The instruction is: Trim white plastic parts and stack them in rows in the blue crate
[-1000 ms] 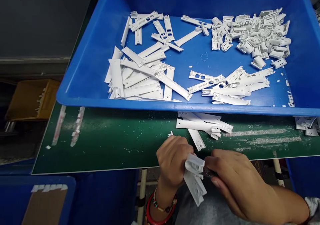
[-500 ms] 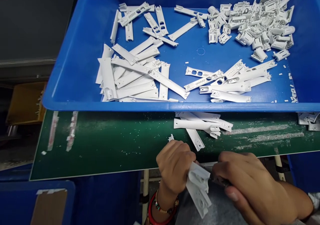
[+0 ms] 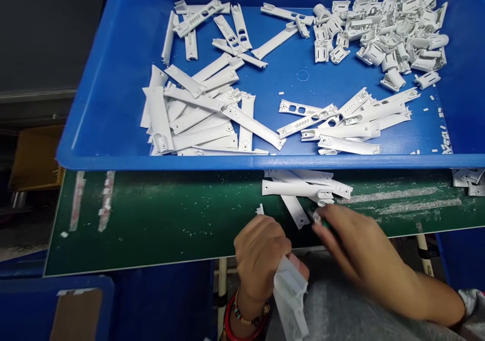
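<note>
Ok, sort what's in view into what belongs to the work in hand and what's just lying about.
Work in hand:
left hand, gripping white mouldings
right hand, pinching a small item, blurred
likely the long white pieces on the green table and in the blue tub

Apparently lying about:
white chip
yellow bin

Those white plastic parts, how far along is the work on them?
Probably midway. Possibly done: the long parts and short clips heaped in the blue bin, though nothing marks them finished. In hand: the left hand grips the white piece; the right hand holds a blurred object. Apparently left: loose strips on the green table.
</note>
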`<state>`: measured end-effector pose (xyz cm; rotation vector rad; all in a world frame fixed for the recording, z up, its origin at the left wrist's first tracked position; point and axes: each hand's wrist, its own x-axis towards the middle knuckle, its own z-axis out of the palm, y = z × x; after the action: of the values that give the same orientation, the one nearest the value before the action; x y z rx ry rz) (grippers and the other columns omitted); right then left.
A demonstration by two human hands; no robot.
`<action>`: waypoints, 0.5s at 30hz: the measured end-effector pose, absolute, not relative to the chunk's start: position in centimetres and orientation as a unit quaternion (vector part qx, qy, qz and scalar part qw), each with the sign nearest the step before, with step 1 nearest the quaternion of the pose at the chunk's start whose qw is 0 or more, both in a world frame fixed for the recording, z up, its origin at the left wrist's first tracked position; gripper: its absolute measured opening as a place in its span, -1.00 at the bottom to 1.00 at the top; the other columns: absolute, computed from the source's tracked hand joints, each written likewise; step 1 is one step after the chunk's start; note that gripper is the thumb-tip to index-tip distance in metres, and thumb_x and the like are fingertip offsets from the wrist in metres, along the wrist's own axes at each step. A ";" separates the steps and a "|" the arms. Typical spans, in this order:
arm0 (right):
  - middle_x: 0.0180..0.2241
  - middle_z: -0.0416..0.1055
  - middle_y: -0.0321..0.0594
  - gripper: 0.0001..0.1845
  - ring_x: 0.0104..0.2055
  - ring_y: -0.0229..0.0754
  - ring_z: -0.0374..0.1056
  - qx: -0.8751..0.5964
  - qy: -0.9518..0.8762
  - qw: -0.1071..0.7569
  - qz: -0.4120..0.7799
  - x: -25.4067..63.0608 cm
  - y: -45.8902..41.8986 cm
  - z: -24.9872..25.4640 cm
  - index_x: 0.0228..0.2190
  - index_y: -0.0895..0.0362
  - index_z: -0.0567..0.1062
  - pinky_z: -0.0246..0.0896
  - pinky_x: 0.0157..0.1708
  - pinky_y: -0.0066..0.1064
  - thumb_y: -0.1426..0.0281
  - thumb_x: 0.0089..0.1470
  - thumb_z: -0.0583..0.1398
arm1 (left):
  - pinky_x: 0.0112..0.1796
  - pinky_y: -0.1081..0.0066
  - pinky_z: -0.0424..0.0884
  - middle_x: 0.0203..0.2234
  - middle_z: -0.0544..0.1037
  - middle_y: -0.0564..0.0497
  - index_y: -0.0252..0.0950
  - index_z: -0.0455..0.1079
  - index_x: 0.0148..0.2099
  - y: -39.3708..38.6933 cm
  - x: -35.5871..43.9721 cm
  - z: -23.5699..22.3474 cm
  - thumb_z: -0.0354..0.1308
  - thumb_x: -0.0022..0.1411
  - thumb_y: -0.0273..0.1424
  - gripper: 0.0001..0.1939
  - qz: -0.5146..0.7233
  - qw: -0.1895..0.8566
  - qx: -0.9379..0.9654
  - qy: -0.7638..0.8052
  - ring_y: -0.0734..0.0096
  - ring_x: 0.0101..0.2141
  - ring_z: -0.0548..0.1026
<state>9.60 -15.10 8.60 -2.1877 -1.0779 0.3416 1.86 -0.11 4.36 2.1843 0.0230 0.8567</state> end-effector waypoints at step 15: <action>-0.53 0.34 -0.28 -0.71 -0.50 -0.23 0.29 -0.724 -0.537 0.423 0.090 8.7 -14.7 9.0 -0.19 0.22 0.39 0.13 -0.58 -0.41 0.35 0.38 -0.07 | -0.61 0.36 0.05 -0.69 0.13 0.15 -0.19 0.11 -0.44 0.2 1.6 4.4 -0.12 0.45 -0.33 -0.66 0.325 0.414 0.850 0.002 0.47 -0.68 0.12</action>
<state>8.72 -14.65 8.98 -1.8136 -1.3448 0.2247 1.55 0.23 4.42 2.1361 0.0062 0.8174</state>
